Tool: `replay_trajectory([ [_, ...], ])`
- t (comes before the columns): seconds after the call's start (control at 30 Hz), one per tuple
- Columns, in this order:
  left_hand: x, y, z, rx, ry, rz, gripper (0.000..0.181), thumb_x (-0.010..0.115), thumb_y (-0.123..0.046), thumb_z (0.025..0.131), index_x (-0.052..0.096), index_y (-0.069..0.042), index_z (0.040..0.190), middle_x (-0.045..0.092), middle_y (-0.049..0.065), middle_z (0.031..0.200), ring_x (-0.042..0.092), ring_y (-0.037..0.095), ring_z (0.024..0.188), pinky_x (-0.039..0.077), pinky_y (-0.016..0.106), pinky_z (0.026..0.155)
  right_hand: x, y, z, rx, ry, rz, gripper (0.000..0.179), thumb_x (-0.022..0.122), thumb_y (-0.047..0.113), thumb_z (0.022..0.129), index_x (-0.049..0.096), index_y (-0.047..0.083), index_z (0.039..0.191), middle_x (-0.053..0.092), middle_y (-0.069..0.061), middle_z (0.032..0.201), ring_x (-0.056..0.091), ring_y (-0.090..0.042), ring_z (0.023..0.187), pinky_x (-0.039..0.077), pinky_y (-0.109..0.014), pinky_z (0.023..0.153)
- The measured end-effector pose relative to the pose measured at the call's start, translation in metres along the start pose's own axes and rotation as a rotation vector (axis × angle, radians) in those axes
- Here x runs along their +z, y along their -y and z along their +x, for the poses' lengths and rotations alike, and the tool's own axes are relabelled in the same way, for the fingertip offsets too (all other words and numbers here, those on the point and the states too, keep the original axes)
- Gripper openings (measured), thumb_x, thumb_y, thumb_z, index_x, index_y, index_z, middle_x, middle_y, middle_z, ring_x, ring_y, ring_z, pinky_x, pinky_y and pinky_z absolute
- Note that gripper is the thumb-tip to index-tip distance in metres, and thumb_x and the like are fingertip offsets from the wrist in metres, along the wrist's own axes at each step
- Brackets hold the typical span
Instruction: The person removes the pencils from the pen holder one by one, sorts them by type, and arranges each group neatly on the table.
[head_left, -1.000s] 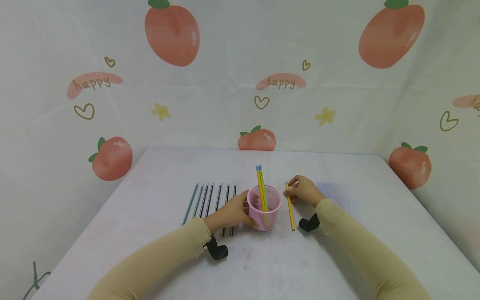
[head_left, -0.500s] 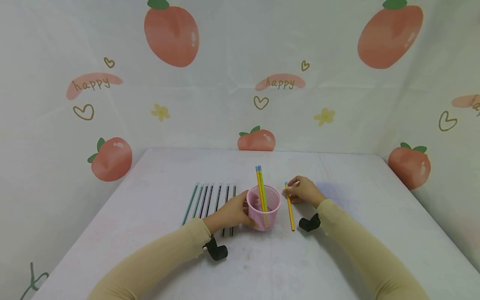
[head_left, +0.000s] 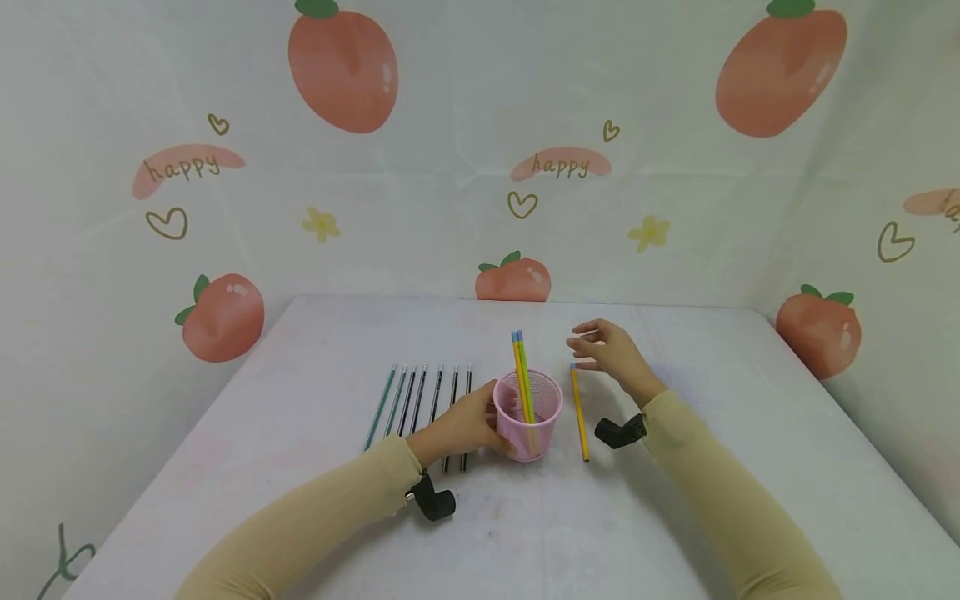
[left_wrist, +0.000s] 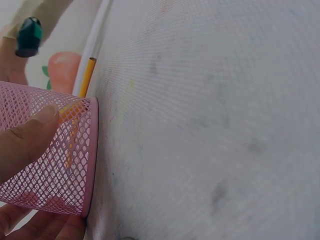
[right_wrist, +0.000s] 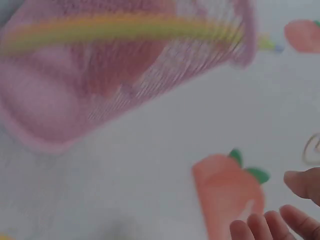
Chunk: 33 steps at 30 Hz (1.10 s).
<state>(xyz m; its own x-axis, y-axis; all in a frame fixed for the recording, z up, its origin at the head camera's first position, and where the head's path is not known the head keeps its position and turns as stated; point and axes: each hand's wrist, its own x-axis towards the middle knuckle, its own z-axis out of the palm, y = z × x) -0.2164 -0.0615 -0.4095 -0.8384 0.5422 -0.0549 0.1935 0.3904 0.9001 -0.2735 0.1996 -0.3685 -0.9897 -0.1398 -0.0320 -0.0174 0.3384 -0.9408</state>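
My left hand (head_left: 462,422) grips a pink mesh pencil cup (head_left: 528,437) from its left side, thumb in front and fingers behind. The cup stands upright with a yellow pencil and a yellow-green pencil (head_left: 523,367) leaning in it, blue ends up. To the right of the cup, an orange-yellow pencil (head_left: 581,421) lies on the table. My right hand (head_left: 615,354) is over that pencil's blue far end, its fingers loosely spread and holding nothing. In the right wrist view, the fingertips (right_wrist: 260,225) show at the lower right, apart from the cup.
Left of the cup, several dark and green pencils (head_left: 412,396) lie side by side on the white table (head_left: 555,533), partly hidden by my left hand and sleeve. A black camera sits on each wrist. A cloth backdrop printed with fruit rises behind the table.
My right hand has let go of the orange-yellow pencil and moved up and away from it, fingers spreading. The pencil stays on the table. My left hand and the cup have not moved.
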Motion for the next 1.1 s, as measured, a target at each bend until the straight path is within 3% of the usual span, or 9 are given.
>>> replay_trajectory([
  [0.23, 0.000, 0.000, -0.001, -0.002, 0.005, -0.007, 0.095, 0.087, -0.004, 0.066, 0.037, -0.013, 0.147, 0.052, 0.006, 0.138, 0.054, 0.027, 0.126, 0.049, 0.039, 0.102, 0.013, 0.039, -0.017, -0.209, 0.009, 0.157, 0.043, 0.062, 0.015, 0.095, 0.048, -0.005, 0.130, 0.057, -0.013, 0.112, 0.066, -0.010, 0.094, 0.058, -0.029, 0.083],
  [0.33, 0.000, 0.000, -0.001, 0.002, 0.008, -0.016, 0.094, 0.086, -0.004, 0.067, 0.037, -0.012, 0.146, 0.053, 0.006, 0.137, 0.054, 0.027, 0.125, 0.049, 0.039, 0.102, 0.022, 0.049, -0.024, -0.257, 0.042, 0.183, 0.041, 0.062, 0.011, 0.095, 0.049, -0.005, 0.130, 0.057, -0.020, 0.115, 0.066, -0.010, 0.094, 0.058, -0.031, 0.082],
  [0.47, -0.001, 0.000, -0.001, 0.003, 0.010, -0.020, 0.094, 0.086, -0.004, 0.067, 0.037, -0.012, 0.147, 0.053, 0.006, 0.137, 0.054, 0.026, 0.125, 0.049, 0.040, 0.102, 0.035, 0.054, -0.031, -0.261, 0.082, 0.162, 0.041, 0.064, 0.009, 0.093, 0.051, -0.004, 0.129, 0.055, -0.027, 0.121, 0.066, -0.022, 0.102, 0.059, -0.033, 0.083],
  [0.6, -0.001, 0.001, 0.000, 0.002, 0.012, -0.019, 0.094, 0.087, -0.005, 0.067, 0.037, -0.011, 0.146, 0.053, 0.006, 0.137, 0.054, 0.026, 0.126, 0.048, 0.040, 0.103, 0.045, 0.053, -0.037, -0.261, 0.121, 0.121, 0.040, 0.066, 0.010, 0.092, 0.054, -0.003, 0.128, 0.057, -0.025, 0.121, 0.065, -0.031, 0.104, 0.058, -0.039, 0.085],
  [0.77, -0.002, 0.003, 0.000, 0.010, 0.021, -0.034, 0.092, 0.087, -0.006, 0.067, 0.038, -0.010, 0.144, 0.053, 0.006, 0.136, 0.054, 0.026, 0.125, 0.048, 0.039, 0.103, 0.052, 0.051, -0.041, -0.258, 0.150, 0.093, 0.038, 0.065, 0.009, 0.092, 0.055, -0.002, 0.127, 0.059, -0.023, 0.120, 0.065, -0.034, 0.103, 0.057, -0.044, 0.087],
  [1.1, -0.002, 0.002, 0.000, 0.012, 0.023, -0.031, 0.091, 0.087, -0.005, 0.067, 0.038, -0.010, 0.144, 0.054, 0.006, 0.135, 0.054, 0.025, 0.125, 0.049, 0.039, 0.102, 0.056, 0.045, -0.043, -0.232, 0.133, 0.010, 0.038, 0.066, 0.013, 0.092, 0.057, 0.002, 0.127, 0.060, -0.019, 0.123, 0.064, -0.032, 0.107, 0.058, -0.036, 0.085],
])
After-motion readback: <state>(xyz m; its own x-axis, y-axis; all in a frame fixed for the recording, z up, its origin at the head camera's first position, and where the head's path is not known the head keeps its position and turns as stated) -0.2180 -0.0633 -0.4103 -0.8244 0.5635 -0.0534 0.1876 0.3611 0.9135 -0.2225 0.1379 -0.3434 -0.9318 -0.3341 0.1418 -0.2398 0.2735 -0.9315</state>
